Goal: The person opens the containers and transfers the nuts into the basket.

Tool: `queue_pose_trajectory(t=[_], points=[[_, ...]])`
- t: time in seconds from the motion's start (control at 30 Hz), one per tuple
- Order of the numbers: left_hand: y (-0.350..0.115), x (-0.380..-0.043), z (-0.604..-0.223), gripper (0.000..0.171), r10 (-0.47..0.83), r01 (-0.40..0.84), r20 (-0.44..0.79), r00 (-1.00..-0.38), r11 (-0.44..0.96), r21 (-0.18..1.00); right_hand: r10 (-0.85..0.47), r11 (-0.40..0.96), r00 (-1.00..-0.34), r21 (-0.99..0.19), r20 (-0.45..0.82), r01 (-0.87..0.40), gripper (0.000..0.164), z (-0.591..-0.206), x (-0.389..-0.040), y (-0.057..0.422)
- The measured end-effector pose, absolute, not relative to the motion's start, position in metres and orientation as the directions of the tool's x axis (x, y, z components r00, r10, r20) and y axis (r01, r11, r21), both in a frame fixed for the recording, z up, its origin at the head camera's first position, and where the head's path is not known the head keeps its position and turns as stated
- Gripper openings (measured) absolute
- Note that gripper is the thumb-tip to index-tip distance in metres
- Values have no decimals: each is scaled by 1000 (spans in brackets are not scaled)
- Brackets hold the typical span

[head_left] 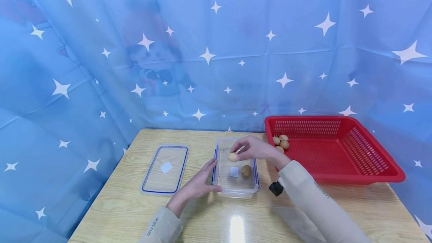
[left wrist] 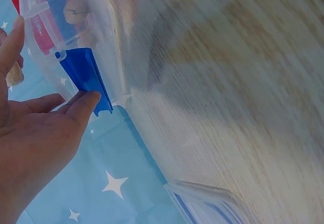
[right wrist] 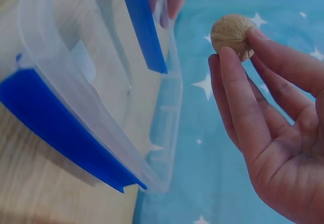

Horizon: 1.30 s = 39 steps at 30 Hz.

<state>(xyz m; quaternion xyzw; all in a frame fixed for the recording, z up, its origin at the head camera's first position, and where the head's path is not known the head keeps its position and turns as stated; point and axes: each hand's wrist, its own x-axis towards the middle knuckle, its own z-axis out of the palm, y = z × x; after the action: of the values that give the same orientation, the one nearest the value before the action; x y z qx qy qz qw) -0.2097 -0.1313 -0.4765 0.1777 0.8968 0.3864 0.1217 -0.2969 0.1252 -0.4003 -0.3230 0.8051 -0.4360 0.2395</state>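
A clear plastic box (head_left: 237, 191) with blue side latches stands lidless on the table. One walnut (head_left: 246, 170) lies inside it, beside a white square label (head_left: 234, 171). My right hand (head_left: 248, 149) pinches another walnut (right wrist: 232, 34) between thumb and fingertips, over the far part of the box. My left hand (head_left: 200, 183) spans the box's left side, its fingers spread: fingertips rest against the blue latch (left wrist: 86, 75), and the thumb lies by the near left corner.
To the left, the box's clear lid (head_left: 153, 177) with a blue seal lies flat. A red plastic basket (head_left: 337, 178) stands at the right, with several walnuts (head_left: 284, 144) in its left corner. A blue curtain (head_left: 216, 78) with white stars hangs behind the table (head_left: 111, 209).
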Motion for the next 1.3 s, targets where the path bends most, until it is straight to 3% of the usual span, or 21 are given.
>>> queue_pose_trajectory(t=[1.3], points=[[-131, -208, -478, 94, 401, 213, -82, -912, 635, 743, -527, 529, -848, -804, -61, -272, 33, -367, -323, 186]])
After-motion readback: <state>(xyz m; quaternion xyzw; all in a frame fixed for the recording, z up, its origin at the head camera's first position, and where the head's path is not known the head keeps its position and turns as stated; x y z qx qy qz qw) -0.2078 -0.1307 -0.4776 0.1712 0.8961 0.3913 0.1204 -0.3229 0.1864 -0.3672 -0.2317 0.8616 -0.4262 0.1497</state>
